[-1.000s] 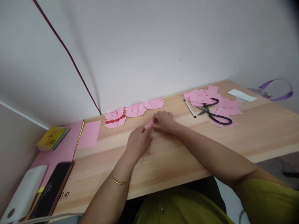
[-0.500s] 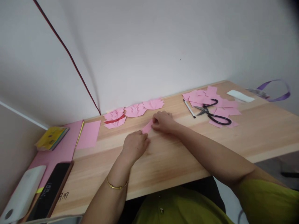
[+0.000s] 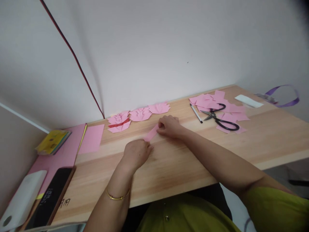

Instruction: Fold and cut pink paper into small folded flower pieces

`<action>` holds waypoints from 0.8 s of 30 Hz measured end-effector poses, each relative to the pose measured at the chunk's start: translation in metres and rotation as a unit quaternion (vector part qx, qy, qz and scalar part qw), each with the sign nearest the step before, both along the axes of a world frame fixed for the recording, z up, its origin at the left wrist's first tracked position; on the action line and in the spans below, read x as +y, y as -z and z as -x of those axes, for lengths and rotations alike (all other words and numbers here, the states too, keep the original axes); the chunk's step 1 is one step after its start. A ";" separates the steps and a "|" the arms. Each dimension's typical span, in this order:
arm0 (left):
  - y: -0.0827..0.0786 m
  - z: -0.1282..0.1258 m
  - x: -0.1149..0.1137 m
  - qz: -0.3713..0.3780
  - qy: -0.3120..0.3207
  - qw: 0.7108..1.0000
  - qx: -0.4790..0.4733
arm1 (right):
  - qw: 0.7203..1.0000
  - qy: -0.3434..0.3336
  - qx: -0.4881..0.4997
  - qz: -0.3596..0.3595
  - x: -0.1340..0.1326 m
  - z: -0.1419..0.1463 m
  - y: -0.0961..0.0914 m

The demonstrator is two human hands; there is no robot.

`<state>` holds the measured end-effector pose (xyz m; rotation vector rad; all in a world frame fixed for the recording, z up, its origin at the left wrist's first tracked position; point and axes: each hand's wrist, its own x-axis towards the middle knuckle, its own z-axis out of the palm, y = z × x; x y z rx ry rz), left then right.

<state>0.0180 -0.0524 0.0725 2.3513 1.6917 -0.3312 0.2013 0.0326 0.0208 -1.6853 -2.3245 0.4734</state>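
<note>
A small folded pink paper strip [image 3: 151, 133] lies on the wooden table [image 3: 193, 151] between my two hands. My right hand [image 3: 169, 126] is closed, its fingertips pressing the strip's far end down. My left hand [image 3: 136, 152] is curled with its fingertips at the strip's near end. Behind the hands, three folded pink paper pieces [image 3: 140, 114] lie in a row along the wall. A gold bangle sits on my left wrist.
Black scissors [image 3: 220, 119] and a pen [image 3: 196, 112] rest on cut pink squares [image 3: 210, 101] at the right. A pink sheet [image 3: 92, 138], a yellow pad [image 3: 53, 141], a phone [image 3: 49, 196] and a white device [image 3: 23, 199] lie left. Purple ribbon [image 3: 285, 95] sits far right.
My left hand has slid back toward me along the strip, so more of the pink paper shows between the hands. My right hand has stayed put.
</note>
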 end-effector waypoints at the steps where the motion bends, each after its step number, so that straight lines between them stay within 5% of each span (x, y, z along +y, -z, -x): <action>1: 0.000 0.001 0.000 0.002 -0.001 1.000 0.001 | 1.000 0.000 0.002 -0.002 0.000 0.000 0.000; 24: 0.001 0.002 -0.001 -0.010 0.003 1.000 -0.004 | 0.999 -0.005 0.034 -0.036 -0.022 0.021 0.002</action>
